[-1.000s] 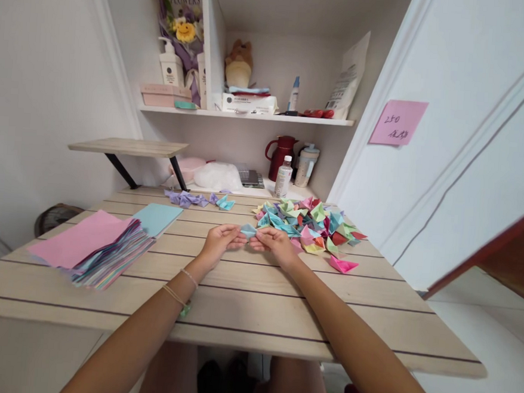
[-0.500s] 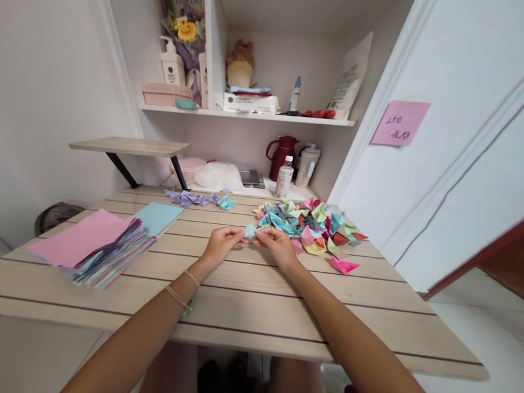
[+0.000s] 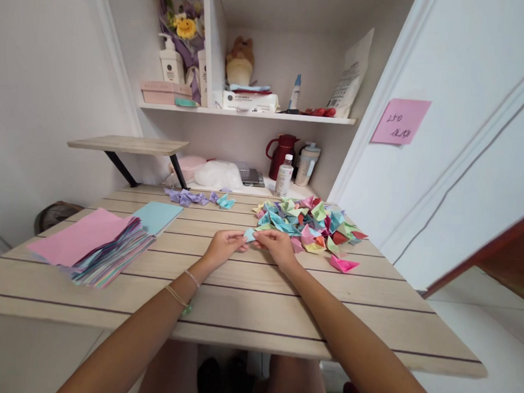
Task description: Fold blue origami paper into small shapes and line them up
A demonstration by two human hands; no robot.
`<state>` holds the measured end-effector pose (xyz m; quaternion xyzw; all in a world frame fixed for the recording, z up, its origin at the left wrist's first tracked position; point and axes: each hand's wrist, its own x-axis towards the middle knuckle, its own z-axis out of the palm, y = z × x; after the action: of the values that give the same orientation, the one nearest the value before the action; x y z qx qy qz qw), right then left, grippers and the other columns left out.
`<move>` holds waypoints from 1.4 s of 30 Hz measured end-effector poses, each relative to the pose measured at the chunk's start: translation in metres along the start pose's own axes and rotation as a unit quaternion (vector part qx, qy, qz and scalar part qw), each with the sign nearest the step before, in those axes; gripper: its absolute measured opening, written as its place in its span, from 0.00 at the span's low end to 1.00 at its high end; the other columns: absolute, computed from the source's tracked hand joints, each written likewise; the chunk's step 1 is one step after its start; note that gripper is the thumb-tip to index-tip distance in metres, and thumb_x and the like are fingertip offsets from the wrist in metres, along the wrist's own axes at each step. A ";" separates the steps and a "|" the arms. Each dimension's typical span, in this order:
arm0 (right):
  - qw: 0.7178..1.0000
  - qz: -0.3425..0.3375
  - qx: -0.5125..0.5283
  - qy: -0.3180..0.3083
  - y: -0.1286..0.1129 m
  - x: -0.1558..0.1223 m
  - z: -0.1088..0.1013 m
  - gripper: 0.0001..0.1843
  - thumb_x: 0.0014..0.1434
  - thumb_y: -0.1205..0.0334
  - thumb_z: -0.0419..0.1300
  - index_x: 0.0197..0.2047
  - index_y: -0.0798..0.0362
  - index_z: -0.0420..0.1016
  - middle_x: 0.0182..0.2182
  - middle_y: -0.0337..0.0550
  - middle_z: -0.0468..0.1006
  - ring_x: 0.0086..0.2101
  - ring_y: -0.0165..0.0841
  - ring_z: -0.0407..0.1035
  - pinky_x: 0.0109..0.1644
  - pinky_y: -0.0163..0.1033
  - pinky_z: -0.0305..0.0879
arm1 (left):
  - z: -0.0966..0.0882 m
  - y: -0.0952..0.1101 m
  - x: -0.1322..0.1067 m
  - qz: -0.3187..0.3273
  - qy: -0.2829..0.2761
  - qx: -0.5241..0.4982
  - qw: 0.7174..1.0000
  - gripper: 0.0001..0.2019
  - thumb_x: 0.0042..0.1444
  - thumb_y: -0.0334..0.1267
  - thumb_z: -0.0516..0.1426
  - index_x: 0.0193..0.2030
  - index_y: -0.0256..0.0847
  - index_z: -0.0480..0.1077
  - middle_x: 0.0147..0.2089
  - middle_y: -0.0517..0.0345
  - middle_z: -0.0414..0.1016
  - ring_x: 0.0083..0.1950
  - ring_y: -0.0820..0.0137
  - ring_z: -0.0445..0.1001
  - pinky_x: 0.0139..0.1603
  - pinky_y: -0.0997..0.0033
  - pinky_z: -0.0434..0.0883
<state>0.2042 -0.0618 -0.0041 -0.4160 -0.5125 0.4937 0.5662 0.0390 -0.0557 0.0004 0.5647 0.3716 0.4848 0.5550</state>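
A small folded piece of light blue paper [image 3: 249, 236] is held between my two hands above the middle of the table. My left hand [image 3: 225, 246] pinches its left side, with a bracelet on the wrist below. On the right edge, the fingers of my right hand [image 3: 277, 245] are closed on the same paper. Fingertips hide part of its shape. Just beyond and right of my right hand lies a heap of colourful folded paper boats [image 3: 307, 220]. One bright pink paper boat [image 3: 343, 264] sits apart at the near side of the heap.
A fanned stack of coloured paper [image 3: 101, 245] and light blue sheets [image 3: 158, 217] lie at the left. Purple folded papers [image 3: 187, 198] rest at the back beside a small raised shelf [image 3: 131, 145]. A bottle [image 3: 284, 176] and a dark red jug [image 3: 283, 156] stand behind the heap.
The fingers have shifted slightly on the blue paper, which now appears more upright and tilted between them. Both hands stay in nearly the same place.
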 end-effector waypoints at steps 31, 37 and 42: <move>0.979 -0.095 -0.180 0.005 -0.004 -0.006 0.004 0.13 0.44 0.51 0.60 0.27 0.52 0.77 0.23 0.40 0.77 0.26 0.33 0.67 0.31 0.36 0.61 | -0.004 0.005 0.004 0.042 0.020 0.070 0.996 0.13 0.37 0.38 0.64 0.31 0.34 0.73 0.29 0.53 0.76 0.31 0.70 0.72 0.35 0.73 0.68; 0.990 -0.061 -0.126 0.012 0.002 -0.002 0.002 0.13 0.42 0.51 0.62 0.25 0.53 0.76 0.25 0.39 0.77 0.26 0.32 0.67 0.33 0.36 0.62 | 0.001 0.006 0.000 0.023 -0.028 0.080 0.996 0.11 0.40 0.41 0.62 0.26 0.34 0.71 0.23 0.56 0.73 0.24 0.74 0.70 0.28 0.75 0.67; 0.992 -0.045 -0.121 0.005 0.002 -0.002 0.004 0.15 0.42 0.49 0.62 0.24 0.54 0.76 0.20 0.36 0.74 0.23 0.30 0.66 0.29 0.35 0.61 | 0.004 0.011 -0.004 0.051 -0.029 0.100 0.993 0.11 0.40 0.42 0.62 0.21 0.35 0.69 0.18 0.59 0.70 0.21 0.75 0.68 0.25 0.77 0.67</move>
<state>0.1997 -0.0636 -0.0061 -0.4604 -0.5839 0.4000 0.5357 0.0403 -0.0613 0.0111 0.6493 0.3730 0.4563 0.4806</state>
